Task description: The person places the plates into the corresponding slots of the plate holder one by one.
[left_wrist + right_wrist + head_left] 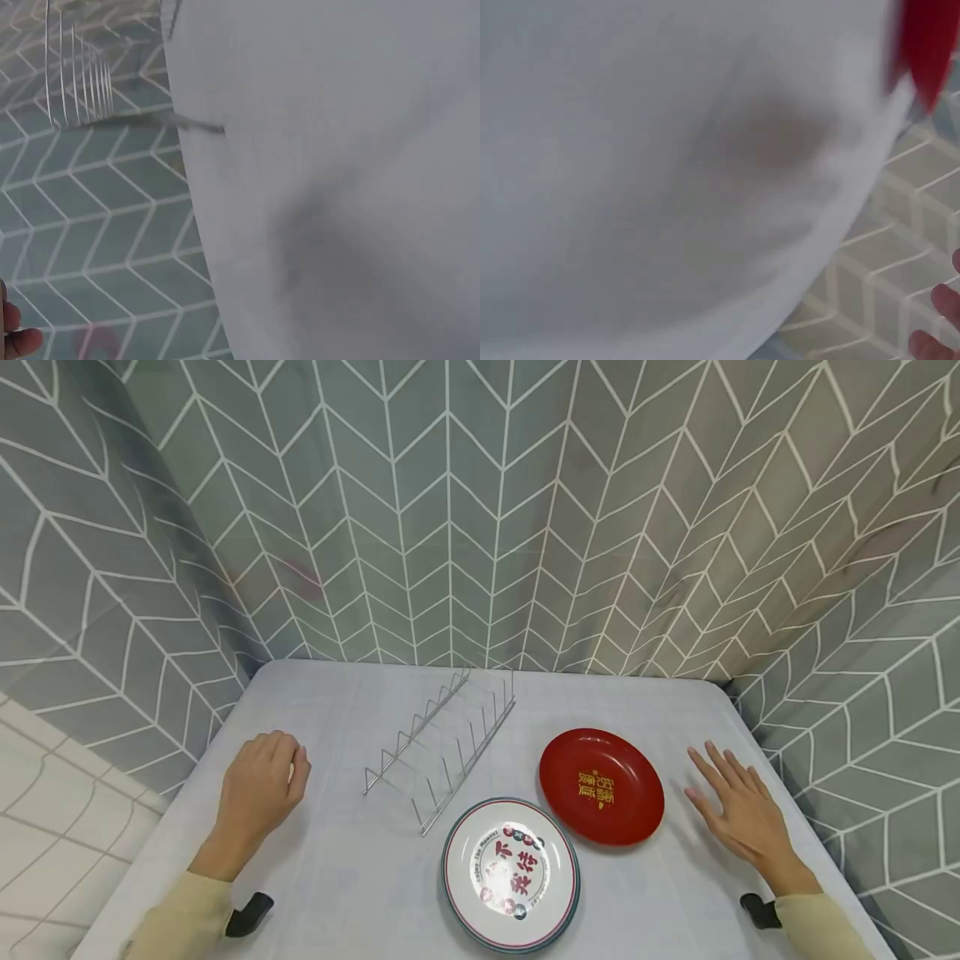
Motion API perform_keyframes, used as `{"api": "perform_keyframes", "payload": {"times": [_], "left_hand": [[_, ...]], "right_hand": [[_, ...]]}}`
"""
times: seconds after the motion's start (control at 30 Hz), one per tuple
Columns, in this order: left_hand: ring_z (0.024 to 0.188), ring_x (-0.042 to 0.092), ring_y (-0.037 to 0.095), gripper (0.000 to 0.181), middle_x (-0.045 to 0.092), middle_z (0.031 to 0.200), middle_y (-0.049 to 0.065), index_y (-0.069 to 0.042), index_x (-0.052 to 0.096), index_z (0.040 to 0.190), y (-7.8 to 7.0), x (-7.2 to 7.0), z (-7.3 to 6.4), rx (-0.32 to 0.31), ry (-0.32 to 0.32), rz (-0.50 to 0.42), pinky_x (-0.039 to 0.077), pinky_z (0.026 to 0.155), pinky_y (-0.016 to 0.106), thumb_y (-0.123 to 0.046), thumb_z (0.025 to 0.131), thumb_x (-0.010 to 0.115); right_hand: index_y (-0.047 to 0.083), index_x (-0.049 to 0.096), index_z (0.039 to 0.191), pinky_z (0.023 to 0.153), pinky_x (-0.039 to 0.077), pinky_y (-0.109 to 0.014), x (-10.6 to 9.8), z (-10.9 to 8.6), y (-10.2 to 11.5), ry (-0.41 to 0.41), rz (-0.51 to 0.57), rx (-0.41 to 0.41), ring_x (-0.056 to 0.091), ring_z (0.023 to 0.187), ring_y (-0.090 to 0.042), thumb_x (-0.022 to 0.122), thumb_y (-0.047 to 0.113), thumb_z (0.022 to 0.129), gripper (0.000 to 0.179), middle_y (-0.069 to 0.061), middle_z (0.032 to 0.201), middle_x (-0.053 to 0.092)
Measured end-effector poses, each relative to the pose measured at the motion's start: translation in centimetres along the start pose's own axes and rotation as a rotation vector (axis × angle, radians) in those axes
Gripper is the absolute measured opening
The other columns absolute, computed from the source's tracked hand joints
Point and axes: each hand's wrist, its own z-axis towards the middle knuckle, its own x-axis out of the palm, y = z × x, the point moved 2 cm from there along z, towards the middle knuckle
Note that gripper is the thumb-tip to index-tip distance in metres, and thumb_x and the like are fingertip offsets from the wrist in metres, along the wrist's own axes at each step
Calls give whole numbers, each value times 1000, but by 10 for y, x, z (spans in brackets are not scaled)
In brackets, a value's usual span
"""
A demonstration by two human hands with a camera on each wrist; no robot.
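My left hand [266, 777] is over the left side of the white-covered table, its fingers bent loosely downward and holding nothing. Its fingertips [22, 341] peek in at the lower left corner of the left wrist view. Over the right side, my right hand [738, 810] has its fingers spread and grips nothing. Closest to it lies an oval red plate [570, 814] with gold characters. Left of that sits a stack of round white plates [468, 868], rimmed in dark colour and printed with red characters. A wire dish rack [472, 756] stands nearest the left hand.
The white cloth [337, 868] covers the table, whose far edge meets a grey chevron-patterned curtain [465, 527]. The same pattern hangs on both sides. Pale floor tiles [52, 843] show at lower left. The dish rack's upright wires point up from two rails.
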Motion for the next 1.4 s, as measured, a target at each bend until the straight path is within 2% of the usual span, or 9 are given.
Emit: {"api": "perform_keyframes", "payload": {"times": [0.13,0.3,0.43,0.57,0.7,0.83,0.97,1.17,1.4], "left_hand": [[55,39,23,33,45,63,8,0,52,72,-26,-1,5,90,-76,-69,35,49,37,-18,96,40],[61,47,24,31,52,69,9,1,57,76,-57,4,10,132,-134,-154,41,52,36,-19,97,45],[74,57,29,36,61,81,13,4,61,87,-77,13,9,125,-152,-215,48,64,38,-28,98,47],[91,60,34,55,64,100,20,10,62,105,-91,24,2,132,-156,-271,48,82,40,-44,96,51],[108,57,39,79,60,119,25,14,54,122,-96,38,-7,95,-114,-347,42,102,36,-58,90,56],[122,50,40,101,52,134,27,15,44,136,-95,51,-16,13,-25,-386,25,120,27,-70,83,58],[126,48,41,111,50,137,29,15,39,140,-92,60,-27,-31,11,-385,19,122,24,-75,78,59],[129,46,42,114,47,140,32,16,35,142,-89,69,-37,-83,8,-401,18,123,23,-73,77,62],[131,45,42,125,43,145,30,16,28,145,-87,77,-43,-165,41,-404,16,122,18,-79,71,62]], "right_hand": [[21,44,148,108,34,-62,-10,-4,29,-114,42,-35,43,128,-40,65,30,88,65,-17,144,49],[15,57,136,70,55,-45,-15,-11,78,-177,131,-63,57,94,-25,75,19,77,63,-7,108,64],[15,59,134,58,50,-24,-11,-17,112,-118,247,-45,52,76,-10,77,17,78,58,10,85,57],[17,60,132,56,45,-17,-2,-24,139,-19,333,-10,47,69,-1,80,16,78,57,19,80,49],[18,59,132,57,46,-16,8,-30,157,118,371,65,46,67,1,82,21,77,60,18,80,49],[20,57,135,60,46,-14,16,-33,168,250,376,154,45,68,1,81,34,78,64,16,82,51],[18,54,137,59,45,-14,20,-32,175,324,391,170,45,69,0,79,42,78,68,15,85,51],[14,56,135,56,45,-14,26,-31,180,400,481,163,46,65,-1,76,36,83,60,12,83,52],[12,53,137,55,45,-15,31,-31,182,402,551,152,47,65,-1,75,34,84,62,10,84,52]]}}
